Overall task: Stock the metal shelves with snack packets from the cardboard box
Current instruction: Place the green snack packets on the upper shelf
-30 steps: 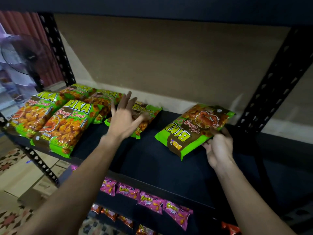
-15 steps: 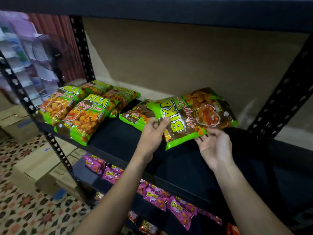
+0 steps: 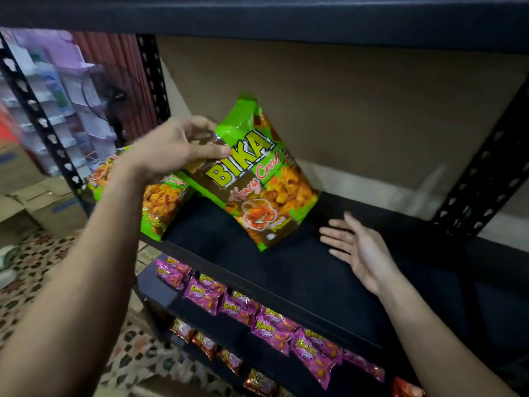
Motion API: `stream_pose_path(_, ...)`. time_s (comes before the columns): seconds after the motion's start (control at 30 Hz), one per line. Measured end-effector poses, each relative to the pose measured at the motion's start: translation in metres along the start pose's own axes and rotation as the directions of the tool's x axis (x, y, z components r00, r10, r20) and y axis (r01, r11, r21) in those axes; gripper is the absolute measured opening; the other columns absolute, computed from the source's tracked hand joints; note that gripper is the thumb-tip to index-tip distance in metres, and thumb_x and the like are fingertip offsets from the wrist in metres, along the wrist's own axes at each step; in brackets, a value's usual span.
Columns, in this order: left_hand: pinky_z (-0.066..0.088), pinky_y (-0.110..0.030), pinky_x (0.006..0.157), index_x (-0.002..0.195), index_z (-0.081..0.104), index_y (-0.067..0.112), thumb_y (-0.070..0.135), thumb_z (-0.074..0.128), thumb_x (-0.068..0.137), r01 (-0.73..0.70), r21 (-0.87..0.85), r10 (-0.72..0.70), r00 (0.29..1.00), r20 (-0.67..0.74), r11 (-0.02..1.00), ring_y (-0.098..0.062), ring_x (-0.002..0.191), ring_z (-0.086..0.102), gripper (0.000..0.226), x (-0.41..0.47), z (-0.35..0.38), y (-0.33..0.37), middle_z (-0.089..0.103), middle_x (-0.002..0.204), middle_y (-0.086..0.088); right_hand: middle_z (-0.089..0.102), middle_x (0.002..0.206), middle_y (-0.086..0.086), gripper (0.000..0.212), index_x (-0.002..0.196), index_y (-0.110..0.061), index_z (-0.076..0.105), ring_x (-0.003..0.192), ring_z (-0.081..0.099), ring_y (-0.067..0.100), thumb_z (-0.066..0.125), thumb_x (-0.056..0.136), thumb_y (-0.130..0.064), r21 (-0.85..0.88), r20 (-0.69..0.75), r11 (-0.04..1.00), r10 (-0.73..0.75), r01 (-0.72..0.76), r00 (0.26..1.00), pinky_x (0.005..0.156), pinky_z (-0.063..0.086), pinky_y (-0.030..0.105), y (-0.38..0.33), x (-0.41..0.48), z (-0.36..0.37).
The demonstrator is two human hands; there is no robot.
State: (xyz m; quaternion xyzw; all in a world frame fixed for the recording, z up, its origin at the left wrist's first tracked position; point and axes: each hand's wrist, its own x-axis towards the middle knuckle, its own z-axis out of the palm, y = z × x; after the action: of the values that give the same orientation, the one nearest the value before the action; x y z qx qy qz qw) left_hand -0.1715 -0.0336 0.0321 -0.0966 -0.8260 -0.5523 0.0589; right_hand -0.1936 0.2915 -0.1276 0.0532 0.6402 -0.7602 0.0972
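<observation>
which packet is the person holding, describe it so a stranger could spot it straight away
Find the black shelf above the row of pink packets. Over its middle a green Bika packet is held up, tilted, its top corner pinched by the left hand. Unlike the matching green packets lying flat to its left, it is the only one raised.

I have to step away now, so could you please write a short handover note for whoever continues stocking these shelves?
Left hand: grips the top corner of the green snack packet, tilted over the middle shelf.
Right hand: open, palm up, holding nothing, right of that packet.
Done: other green packets lie at this shelf's left end; pink packets line the shelf below.
Left: lay the held packet beside them, then likely fetch more; cardboard boxes stand on the floor at left.
</observation>
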Motion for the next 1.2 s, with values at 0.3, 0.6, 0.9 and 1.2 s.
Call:
stream_pose_path(0.3,0.044,-0.025,0.072,0.108,0.063,0.024,0.027,0.073,0.087,-0.054,0.758,-0.155,0.967,0.201,0.650,-0.013,0.086,0.064,0.024,0.031,-0.005,0.026,0.069,0.092,0.007,0.073,0.097,0.023,0.020,0.101,0.002,0.066,0.095,0.073,0.030,0.051,0.102,-0.011,-0.050,-0.115,0.994,-0.098,0.093,0.988,0.088,0.056,0.036,0.022,0.006,-0.010)
stream_pose_path(0.6,0.010,-0.062,0.114,0.129,0.053,0.037,0.026,0.049,0.091,-0.104,0.968,-0.204,0.967,0.152,0.229,-0.019,0.125,0.053,0.039,0.079,0.038,-0.020,0.055,0.131,0.007,0.074,0.086,0.017,0.020,0.093,0.002,0.067,0.084,0.072,0.022,0.048,0.100,0.003,-0.280,-0.110,0.930,-0.279,0.240,0.954,0.073,0.058,0.021,0.036,0.004,-0.006)
stream_pose_path(0.9,-0.006,-0.064,0.114,0.136,0.050,0.033,0.005,0.047,0.087,-0.064,0.913,-0.058,0.994,0.095,0.404,-0.028,0.142,0.032,0.057,0.081,0.080,-0.100,0.043,0.145,-0.007,0.075,0.082,0.010,0.021,0.090,-0.005,0.069,0.084,0.073,0.019,0.051,0.100,0.000,-0.341,-0.081,0.891,-0.346,0.300,0.935,0.076,0.058,0.024,0.042,0.005,-0.008)
stream_pose_path(1.2,0.009,-0.054,0.117,0.144,0.043,0.026,0.027,0.050,0.096,-0.069,0.772,0.195,0.978,-0.072,0.632,-0.023,0.146,0.028,0.048,0.064,0.088,-0.115,0.033,0.156,-0.009,0.074,0.082,0.007,0.024,0.088,-0.008,0.069,0.086,0.072,0.021,0.050,0.097,0.004,-0.380,-0.104,0.877,-0.356,0.293,0.929,0.079,0.057,0.028,0.043,0.003,-0.007)
